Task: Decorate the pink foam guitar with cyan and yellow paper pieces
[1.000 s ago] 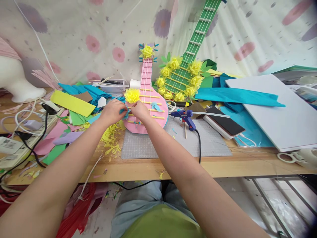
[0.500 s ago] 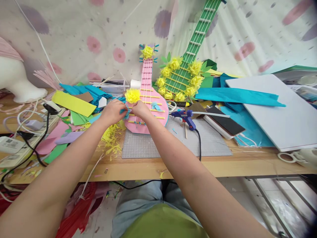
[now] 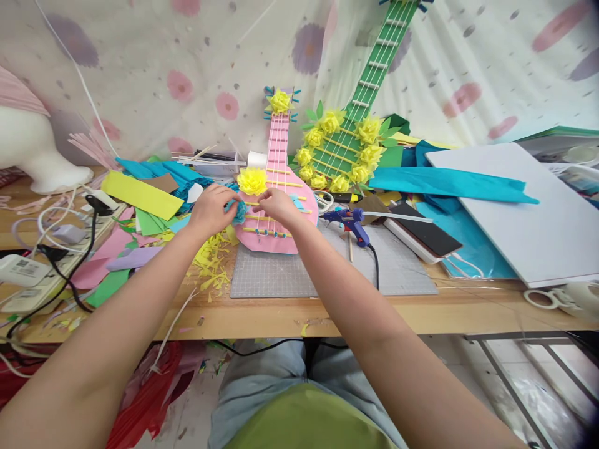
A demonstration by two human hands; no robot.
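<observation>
A pink paper guitar (image 3: 277,187) lies on the grey cutting mat (image 3: 337,274), its neck leaning against the backdrop. A yellow paper flower (image 3: 251,180) sits on its body. My left hand (image 3: 211,209) pinches a small blue paper flower (image 3: 239,212) against the guitar's left edge. Beside it, my right hand (image 3: 277,204) has its fingers closed on the same blue flower, over the guitar body.
A green guitar with yellow flowers (image 3: 346,149) stands behind. A blue glue gun (image 3: 349,219) with a black cord lies to the right. Coloured paper sheets (image 3: 135,193) and yellow scraps (image 3: 208,255) cover the left; a white board (image 3: 524,206) and phone (image 3: 423,232) are right.
Both hands have shifted slightly up along the guitar's body, and the blue flower now shows more fully between them. The view has tilted a little.
</observation>
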